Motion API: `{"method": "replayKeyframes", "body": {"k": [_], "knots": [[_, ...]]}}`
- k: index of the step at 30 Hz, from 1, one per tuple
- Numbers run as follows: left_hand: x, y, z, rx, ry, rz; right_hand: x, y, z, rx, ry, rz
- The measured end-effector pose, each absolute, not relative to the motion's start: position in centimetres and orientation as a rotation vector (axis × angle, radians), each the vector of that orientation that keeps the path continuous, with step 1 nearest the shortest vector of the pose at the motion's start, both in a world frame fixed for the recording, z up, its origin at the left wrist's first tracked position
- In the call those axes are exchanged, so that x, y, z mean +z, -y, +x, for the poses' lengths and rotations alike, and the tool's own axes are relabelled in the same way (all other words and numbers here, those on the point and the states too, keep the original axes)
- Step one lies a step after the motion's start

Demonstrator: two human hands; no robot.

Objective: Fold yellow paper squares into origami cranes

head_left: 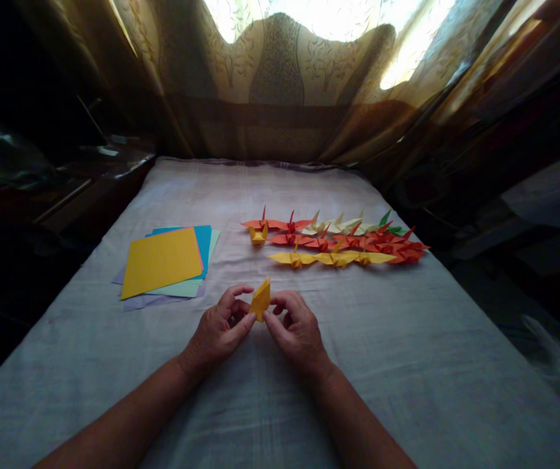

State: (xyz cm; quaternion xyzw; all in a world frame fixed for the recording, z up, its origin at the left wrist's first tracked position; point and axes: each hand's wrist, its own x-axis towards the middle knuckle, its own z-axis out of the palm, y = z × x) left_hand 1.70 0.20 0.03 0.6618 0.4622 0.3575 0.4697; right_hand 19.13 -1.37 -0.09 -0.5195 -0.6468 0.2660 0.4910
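Observation:
A small folded piece of yellow-orange paper (261, 299) stands upright between both hands, just above the cloth-covered table (407, 365). My left hand (219, 329) pinches its lower left side with thumb and fingers. My right hand (295, 327) pinches its lower right side, fingers curled. Beyond the hands lie rows of finished paper cranes (338, 240) in orange, red, cream, green and yellow. A stack of coloured paper sheets (165, 264), yellow on top, lies to the left.
A dark cabinet or side table (89, 176) stands at the table's left edge. Patterned curtains (284, 85) hang behind the far edge with bright light through them. Dark furniture sits to the right.

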Motion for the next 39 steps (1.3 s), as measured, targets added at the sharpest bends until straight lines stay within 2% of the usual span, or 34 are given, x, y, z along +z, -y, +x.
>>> {"method": "replayKeyframes", "body": {"k": [12, 17, 24, 29, 34, 39], "knots": [[0.4, -0.5, 1.2, 0.757, -1.098, 1.838, -0.7, 1.2, 19.5, 1.058, 1.308, -1.271], [0.7, -0.6, 1.0, 0.696, -1.19, 2.042, -0.3, 0.9, 20.3, 0.96, 1.477, -1.341], [0.1, -1.0, 1.1, 0.811, -1.397, 2.084, 0.8, 2.1, 20.1, 0.832, 1.91, -1.434], [-0.6, -2.0, 1.4, 0.841, -1.398, 2.327, 0.7, 2.3, 19.9, 0.801, 1.993, -1.414], [-0.9, -2.7, 1.9, 0.782, -1.321, 2.472, 0.4, 1.7, 20.9, 0.57, 2.114, -1.383], [-0.4, -2.5, 2.1, 0.672, -1.323, 2.564, 0.3, 1.6, 21.0, 0.519, 2.192, -1.424]]}}
